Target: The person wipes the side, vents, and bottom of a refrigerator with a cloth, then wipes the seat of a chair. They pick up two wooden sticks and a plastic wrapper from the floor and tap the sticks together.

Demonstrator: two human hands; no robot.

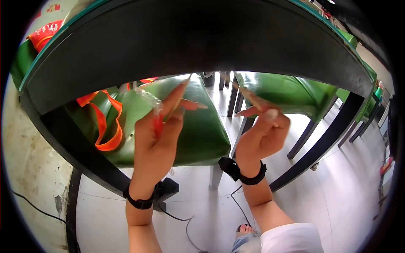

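My left hand (156,130) is raised under the table's edge, its fingers closed around a thin wooden chopstick (174,107) that points up and forward. A crumpled clear plastic wrapper (147,98) with red on it is also in this hand, partly hidden by the fingers. To the right, my right hand (263,133) pinches another thin wooden chopstick (249,96), slanting up to the left. Both sticks are blurred at their far ends. The hands are apart, in front of a green padded chair seat (198,139). Black bands circle both wrists.
A dark table apron (190,46) spans the top, with table legs (325,143) on either side. An orange strap (112,143) lies on the green seat at left. More green chairs (287,95) stand beyond. Black cables (185,219) hang down to the tiled floor (114,219).
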